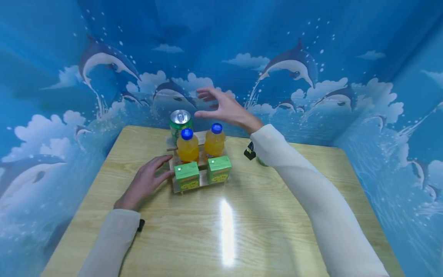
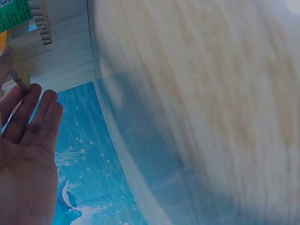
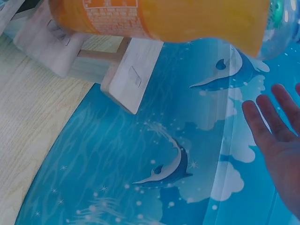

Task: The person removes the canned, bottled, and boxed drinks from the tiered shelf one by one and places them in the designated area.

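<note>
A small stepped wooden rack stands toward the back of the table. Two orange-drink bottles with blue caps, one left and one right, are on its middle step. In front are two green drink cartons, left and right; a green can stands at the back left. My left hand reaches the rack's left side, fingertips touching its wooden edge. Holding nothing, my right hand hovers above the rack's back right, fingers spread. An orange bottle crosses the right wrist view.
Another green object is mostly hidden behind my right sleeve. The pale wood table ends at a blue dolphin-print backdrop that rises behind and at both sides. A black wrist device sits at my right cuff.
</note>
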Tool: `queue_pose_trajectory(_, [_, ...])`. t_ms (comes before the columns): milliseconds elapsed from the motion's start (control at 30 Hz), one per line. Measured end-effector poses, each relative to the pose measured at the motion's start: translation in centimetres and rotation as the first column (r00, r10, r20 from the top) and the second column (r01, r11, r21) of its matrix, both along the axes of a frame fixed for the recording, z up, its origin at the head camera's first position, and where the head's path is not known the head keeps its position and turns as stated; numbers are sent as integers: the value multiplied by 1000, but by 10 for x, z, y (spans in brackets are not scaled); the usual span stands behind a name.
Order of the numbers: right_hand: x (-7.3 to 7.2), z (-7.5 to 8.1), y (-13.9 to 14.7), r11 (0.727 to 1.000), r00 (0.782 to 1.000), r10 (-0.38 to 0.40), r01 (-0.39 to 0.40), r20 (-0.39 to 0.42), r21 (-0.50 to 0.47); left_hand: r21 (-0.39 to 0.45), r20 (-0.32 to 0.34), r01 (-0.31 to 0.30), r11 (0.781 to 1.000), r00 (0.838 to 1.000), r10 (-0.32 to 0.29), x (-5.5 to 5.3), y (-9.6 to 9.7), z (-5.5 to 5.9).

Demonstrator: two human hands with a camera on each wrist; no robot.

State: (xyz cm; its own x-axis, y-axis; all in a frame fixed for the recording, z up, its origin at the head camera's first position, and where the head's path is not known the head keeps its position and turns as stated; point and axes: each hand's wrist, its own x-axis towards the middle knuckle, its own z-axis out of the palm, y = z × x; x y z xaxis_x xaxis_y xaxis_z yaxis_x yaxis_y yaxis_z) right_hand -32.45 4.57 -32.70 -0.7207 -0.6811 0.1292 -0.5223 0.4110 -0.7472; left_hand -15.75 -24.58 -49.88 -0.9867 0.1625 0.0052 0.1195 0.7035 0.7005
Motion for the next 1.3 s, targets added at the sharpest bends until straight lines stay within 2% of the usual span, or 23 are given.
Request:
queue_pose_trajectory(567, [-3,-3,-13,992,991,113,-117,68,45,11,-42,20,1000,999,-19,-1,0,1])
queue_pose_trajectory(767, [-6,-2,-17,983,980,170,-176,107,49,13,-42,24,1000,999,-23,-1,-1,1])
queue_pose_trajectory(1033, [-7,0,-26,959,948,254,-273,193,77,14,-26,14,1000,1000,-14,-1,0,2])
queue_pose_trajectory(1200, [-8,-1,-32,946,933,277,-307,229,107,9,-36,12,1000,999,-12,0,0,-1])
queue_pose_trajectory(1300, [-8,-1,-35,944,935,272,-305,226,127,7,-39,12,1000,999,-11,1,-1,-1])
